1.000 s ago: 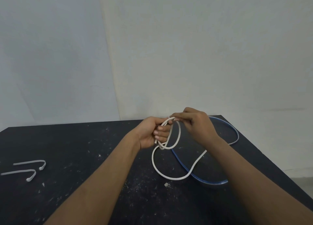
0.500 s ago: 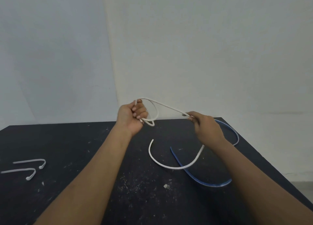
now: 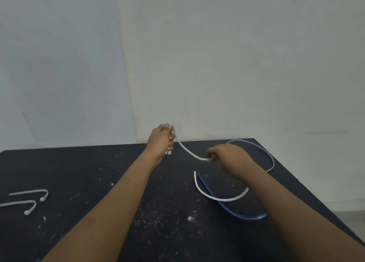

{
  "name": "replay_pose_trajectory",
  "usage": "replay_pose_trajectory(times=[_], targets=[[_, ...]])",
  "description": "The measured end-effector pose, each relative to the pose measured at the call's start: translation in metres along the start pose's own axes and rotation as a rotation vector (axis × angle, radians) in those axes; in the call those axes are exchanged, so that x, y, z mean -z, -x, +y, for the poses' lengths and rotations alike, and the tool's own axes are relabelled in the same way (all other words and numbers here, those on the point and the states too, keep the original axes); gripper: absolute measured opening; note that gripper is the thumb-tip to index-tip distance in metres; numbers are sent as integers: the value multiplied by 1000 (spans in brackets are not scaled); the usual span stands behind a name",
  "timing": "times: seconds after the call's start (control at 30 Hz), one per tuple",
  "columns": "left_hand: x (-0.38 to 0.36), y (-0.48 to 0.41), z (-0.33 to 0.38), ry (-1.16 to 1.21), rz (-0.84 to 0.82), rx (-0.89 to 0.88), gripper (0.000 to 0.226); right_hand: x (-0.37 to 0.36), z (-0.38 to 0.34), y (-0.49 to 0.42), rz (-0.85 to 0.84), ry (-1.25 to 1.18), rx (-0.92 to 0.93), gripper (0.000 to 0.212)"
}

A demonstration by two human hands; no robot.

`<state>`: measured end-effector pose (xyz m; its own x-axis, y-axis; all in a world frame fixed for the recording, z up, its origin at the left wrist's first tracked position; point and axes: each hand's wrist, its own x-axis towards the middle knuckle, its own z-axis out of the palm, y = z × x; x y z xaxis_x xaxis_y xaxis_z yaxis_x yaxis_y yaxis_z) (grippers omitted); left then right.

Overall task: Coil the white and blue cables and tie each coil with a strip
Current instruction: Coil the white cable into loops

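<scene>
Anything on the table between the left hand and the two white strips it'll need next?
Nothing visible. The left hand holds the white cable above the table; the two strips lie to its left, with only specked tabletop between. The blue cable lies off to the right.

Plain, bare work space, exact kind unclear, scuffed black table (image 3: 79, 172) flecked with white chips and dust, set into a corner of two pale walls (image 3: 237, 64), blank plaster, sliver of light floor (image 3: 351, 214) at lower right
</scene>
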<state>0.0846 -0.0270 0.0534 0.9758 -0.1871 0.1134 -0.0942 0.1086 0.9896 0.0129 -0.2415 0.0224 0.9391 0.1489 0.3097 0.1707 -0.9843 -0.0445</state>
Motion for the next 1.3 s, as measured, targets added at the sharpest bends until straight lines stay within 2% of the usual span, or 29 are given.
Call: replay_pose_trajectory(times=[0.17,0.27,0.3,0.37,0.47,0.57,0.67,0.77,1.0,1.13,1.3], targets=[[-17,11,-20,-386,-99,-104,34,8,-28,-7,-17,-59,273,12],[-24,16,-27,-620,-132,-188,37,18,-43,-9,-13,-123,365,11],[-23,17,-28,-610,-171,-170,38,22,-45,-9,11,-134,370,10],[-21,20,-28,-419,-330,-86,43,27,-42,-9,115,-132,334,8],[-16,22,-27,-293,-508,-12,49,28,-34,-8,241,-98,241,22],[-8,16,-26,-235,-512,81,39,25,-22,-9,214,-119,163,4],[3,15,-24,-186,-571,223,34,24,-8,-8,200,-115,84,14],[5,21,-23,-121,-653,321,30,21,-8,-9,227,-114,86,17],[-4,26,-16,153,-655,402,30,22,-23,-7,298,-181,121,20],[-4,24,-13,170,-667,445,34,25,-17,-8,366,-129,42,15],[-6,25,-10,145,-659,406,34,23,-18,-9,386,-121,-20,17]])
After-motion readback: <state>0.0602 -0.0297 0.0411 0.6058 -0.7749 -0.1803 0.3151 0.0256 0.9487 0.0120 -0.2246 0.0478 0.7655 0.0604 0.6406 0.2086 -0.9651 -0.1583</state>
